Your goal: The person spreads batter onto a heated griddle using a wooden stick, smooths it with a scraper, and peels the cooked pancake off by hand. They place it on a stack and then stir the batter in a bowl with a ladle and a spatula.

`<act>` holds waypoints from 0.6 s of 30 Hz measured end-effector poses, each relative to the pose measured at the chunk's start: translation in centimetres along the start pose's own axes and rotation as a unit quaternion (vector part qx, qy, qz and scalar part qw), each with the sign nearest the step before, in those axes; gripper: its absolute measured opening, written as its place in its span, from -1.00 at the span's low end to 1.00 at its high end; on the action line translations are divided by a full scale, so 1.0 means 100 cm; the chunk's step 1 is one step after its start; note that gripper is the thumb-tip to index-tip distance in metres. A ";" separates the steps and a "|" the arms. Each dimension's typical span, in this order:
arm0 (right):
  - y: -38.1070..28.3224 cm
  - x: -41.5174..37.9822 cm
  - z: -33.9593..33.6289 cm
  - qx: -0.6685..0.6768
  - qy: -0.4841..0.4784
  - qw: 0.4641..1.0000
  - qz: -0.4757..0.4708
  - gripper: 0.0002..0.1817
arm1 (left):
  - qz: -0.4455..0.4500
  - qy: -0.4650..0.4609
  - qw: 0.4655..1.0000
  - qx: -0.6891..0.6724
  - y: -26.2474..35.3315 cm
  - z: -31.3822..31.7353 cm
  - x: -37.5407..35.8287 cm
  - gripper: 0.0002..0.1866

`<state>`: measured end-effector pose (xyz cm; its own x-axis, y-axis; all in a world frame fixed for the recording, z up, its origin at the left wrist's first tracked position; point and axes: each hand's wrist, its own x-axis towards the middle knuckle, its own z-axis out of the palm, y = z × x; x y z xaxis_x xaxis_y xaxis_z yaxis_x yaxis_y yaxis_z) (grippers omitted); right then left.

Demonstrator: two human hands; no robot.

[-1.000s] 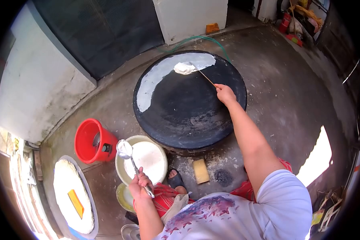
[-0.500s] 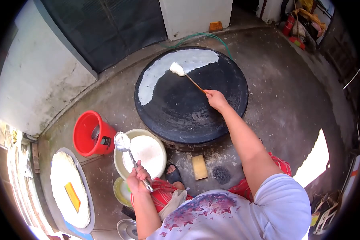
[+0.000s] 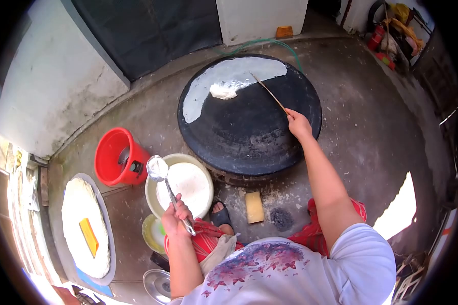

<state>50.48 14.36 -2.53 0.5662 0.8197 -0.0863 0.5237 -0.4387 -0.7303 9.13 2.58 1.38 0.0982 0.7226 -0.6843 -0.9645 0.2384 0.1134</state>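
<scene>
Ladle in my left hand, stick in my right, beside a round black plate

At far left, a white disc (image 3: 72, 213) lies on a grey board, a yellow slab (image 3: 88, 237) on top. Next comes a red bucket (image 3: 112, 175), upright on the concrete floor. Just beside it sits a pale basin (image 3: 208, 178) of white batter (image 3: 191, 185). My left hand (image 3: 176, 218) is closed round the handle of a metal ladle (image 3: 170, 192), whose white-coated bowl hangs over the basin's left side. In the middle, ahead of me, is the plate (image 3: 244, 134). A thin white layer (image 3: 234, 67) curves along its far left edge, with a thick white lump (image 3: 224, 91) on the layer's inner side. Nearer me, a tan block (image 3: 255, 207) lies on the floor. Right of the lump, my right hand (image 3: 299, 125) is curled tight on a thin stick (image 3: 271, 94). Its tip is over the layer, apart from the lump; I cannot tell whether it touches.
</scene>
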 end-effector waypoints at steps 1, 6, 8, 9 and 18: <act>0.004 0.001 0.015 -0.001 -0.004 1.000 0.002 -0.71 | 0.003 0.001 1.000 0.004 0.000 0.000 -0.001 -0.66; -0.029 -0.003 0.039 0.018 -0.196 0.971 -0.133 -0.70 | -0.001 -0.018 1.000 0.007 -0.001 0.001 -0.002 -0.66; -0.034 -0.007 0.010 -0.015 -0.204 0.975 -0.085 -0.70 | -0.001 -0.016 1.000 0.008 0.002 0.000 -0.002 -0.66; -0.038 -0.013 -0.004 -0.042 -0.174 0.982 -0.065 -0.70 | -0.003 -0.013 1.000 0.010 0.002 -0.001 -0.002 -0.66; -0.034 -0.019 0.016 0.000 -0.239 0.965 -0.112 -0.72 | -0.002 -0.022 1.000 0.016 0.002 0.000 -0.005 -0.66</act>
<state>46.60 14.90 -0.98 0.0806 0.9702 -0.2285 0.5985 -0.2304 -0.7673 8.87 2.23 1.78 0.1128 0.7497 -0.6521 -0.9557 0.2614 0.1352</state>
